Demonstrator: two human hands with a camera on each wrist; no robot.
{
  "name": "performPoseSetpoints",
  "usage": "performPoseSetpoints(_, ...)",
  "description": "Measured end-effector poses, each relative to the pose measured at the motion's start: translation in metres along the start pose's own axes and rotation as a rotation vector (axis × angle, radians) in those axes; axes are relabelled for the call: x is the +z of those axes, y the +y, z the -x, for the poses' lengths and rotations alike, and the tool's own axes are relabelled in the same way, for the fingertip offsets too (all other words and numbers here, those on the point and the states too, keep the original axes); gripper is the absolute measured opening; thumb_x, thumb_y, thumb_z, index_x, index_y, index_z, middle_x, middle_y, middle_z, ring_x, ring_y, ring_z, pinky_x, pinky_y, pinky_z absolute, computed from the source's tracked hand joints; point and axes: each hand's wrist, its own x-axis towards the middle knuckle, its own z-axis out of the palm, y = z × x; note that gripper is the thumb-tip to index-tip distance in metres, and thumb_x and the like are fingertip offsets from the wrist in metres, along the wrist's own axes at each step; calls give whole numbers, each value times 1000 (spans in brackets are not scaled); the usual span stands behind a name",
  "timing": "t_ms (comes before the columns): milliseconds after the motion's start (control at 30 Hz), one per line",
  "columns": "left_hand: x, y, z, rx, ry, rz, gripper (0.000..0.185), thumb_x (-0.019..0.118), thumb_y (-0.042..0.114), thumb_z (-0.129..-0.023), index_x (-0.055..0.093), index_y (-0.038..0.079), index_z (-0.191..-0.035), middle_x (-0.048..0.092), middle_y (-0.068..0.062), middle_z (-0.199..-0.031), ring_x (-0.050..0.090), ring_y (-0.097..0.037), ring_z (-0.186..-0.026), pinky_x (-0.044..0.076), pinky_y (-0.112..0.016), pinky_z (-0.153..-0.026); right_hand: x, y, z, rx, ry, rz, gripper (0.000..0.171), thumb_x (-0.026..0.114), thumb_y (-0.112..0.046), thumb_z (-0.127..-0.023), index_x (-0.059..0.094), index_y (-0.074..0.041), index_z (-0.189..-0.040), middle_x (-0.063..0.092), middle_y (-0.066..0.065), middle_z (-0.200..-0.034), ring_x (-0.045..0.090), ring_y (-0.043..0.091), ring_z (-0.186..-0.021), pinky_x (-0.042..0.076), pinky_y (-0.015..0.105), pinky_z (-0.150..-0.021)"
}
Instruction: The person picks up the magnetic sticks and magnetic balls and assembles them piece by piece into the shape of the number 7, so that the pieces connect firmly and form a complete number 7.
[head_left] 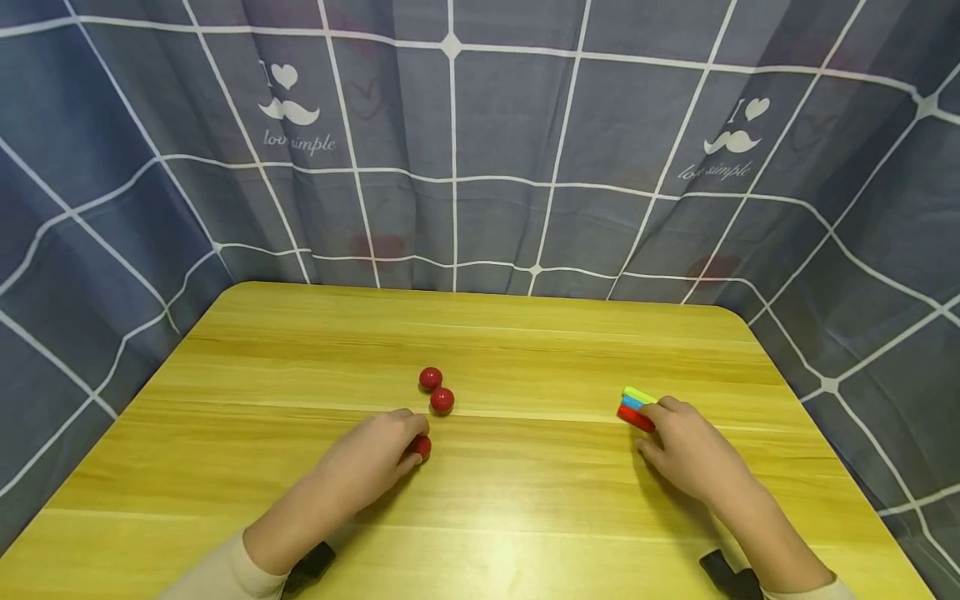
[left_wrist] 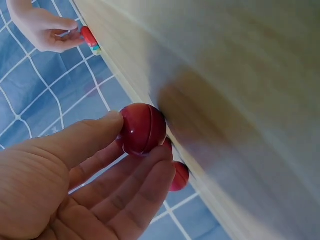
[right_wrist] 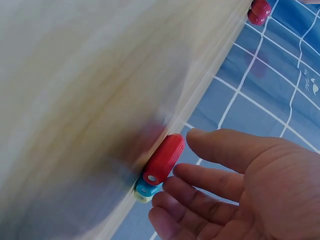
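On the left, the left hand (head_left: pixel 375 462) has its thumb and fingertips curled around 1 red ball (head_left: pixel 422 447) that sits on the wooden table (head_left: pixel 525 333), near the middle and toward the near side. The left wrist view confirms the pinch: thumb on one side, fingers on the other, the ball resting on the tabletop. Just beyond it, 2 more red balls (head_left: pixel 437 390) lie close together, apparently touching each other and free of any hand.

Judging from this, the work with the balls looks to be at an early stage: 1 ball is gripped but not lifted, and the other 2 are untouched.

To the right, the right hand (head_left: pixel 690 454) rests beside a small stack of coloured pieces (head_left: pixel 636 408), red at the bottom, blue above it, green on top. In the right wrist view the fingers are fairly straight and spread, the fingertips close to the red piece, so the hand looks open and not yet gripping; whether a fingertip touches the stack I cannot tell.

Behind the table hangs a checked grey-blue cloth (head_left: pixel 480 150). It is printed twice, far left and far right, with "I", a heart, a moustache and the words "love simple".
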Motion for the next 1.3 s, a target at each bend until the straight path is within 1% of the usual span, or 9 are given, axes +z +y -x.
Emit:
performPoseSetpoints(133, 1, 6, 3, 28, -3, 16, 20, 71, 16, -78, 52, 18, -73, 41, 9, -62, 41, -7, -56, 36, -19, -51, 1, -2, 0, 9, -14, -2, 29, 75, -20, -73, 63, -3, -93, 51, 3, -80, 48, 15, -66, 45, 34, -62)
performPoseSetpoints(200, 1, 7, 3, 40, -8, 27, 20, 71, 16, -78, 52, 17, -73, 41, 9, -63, 40, -7, -56, 36, -19, -51, 1, -2, 1, 13, -16, -3, 25, 74, -18, -74, 63, -4, -91, 50, 3, -79, 47, 15, -65, 44, 33, -62)
performPoseSetpoints(467, 4, 11, 3, 79, -18, 47, 20, 72, 16, -78, 52, 16, -74, 41, 10, -64, 40, -7, -57, 36, -19, -51, 1, -6, 3, -5, -37, 0, 15, 73, -12, -75, 59, -15, -78, 46, -3, -76, 43, 10, -63, 41, 26, -58)
performPoseSetpoints(633, 6, 15, 3, 89, -32, 62, 18, 71, 15, -79, 52, 16, -76, 43, 10, -66, 41, -7, -58, 36, -19, -51, 1, -7, 4, -29, -42, 11, 20, 69, -7, -76, 58, -22, -73, 44, -5, -74, 43, 9, -61, 40, 25, -57)
performPoseSetpoints(733, 5, 18, 2, 91, -47, 84, 17, 70, 14, -80, 53, 15, -77, 44, 10, -67, 41, -6, -58, 37, -18, -51, 2, -9, 3, -32, -59, 16, 17, 72, -11, -75, 59, -21, -75, 46, -4, -78, 47, 9, -65, 43, 27, -60)
performPoseSetpoints(833, 6, 20, 1, 95, -56, 97, 16, 70, 13, -80, 54, 14, -77, 45, 10, -68, 42, -6, -58, 37, -17, -51, 3, -12, 2, -26, -91, 19, 18, 74, -14, -75, 57, -19, -75, 48, -5, -77, 48, 10, -67, 43, 28, -61)
performPoseSetpoints(1033, 8, 21, 2, 109, -51, 94, 15, 69, 14, -81, 54, 15, -79, 46, 10, -68, 42, -6, -59, 38, -17, -53, 0, -22, 0, -9, -148, 9, 25, 73, -18, -77, 49, -21, -69, 41, -9, -61, 40, 10, -58, 35, 27, -56)
performPoseSetpoints(1167, 8, 21, 2, 113, -57, 115, 13, 69, 14, -81, 55, 15, -80, 48, 9, -70, 43, -6, -60, 38, -17, -54, -3, -31, -1, -36, -142, 14, 25, 72, -20, -78, 48, -22, -69, 40, -10, -60, 38, 9, -56, 34, 26, -55)
performPoseSetpoints(1300, 7, 23, 3, 113, -60, 124, 14, 69, 14, -81, 55, 15, -79, 48, 10, -70, 43, -6, -61, 38, -18, -54, -5, -41, -1, -77, -114, 21, 23, 72, -21, -78, 49, -23, -71, 42, -12, -65, 39, 7, -59, 37, 25, -56)
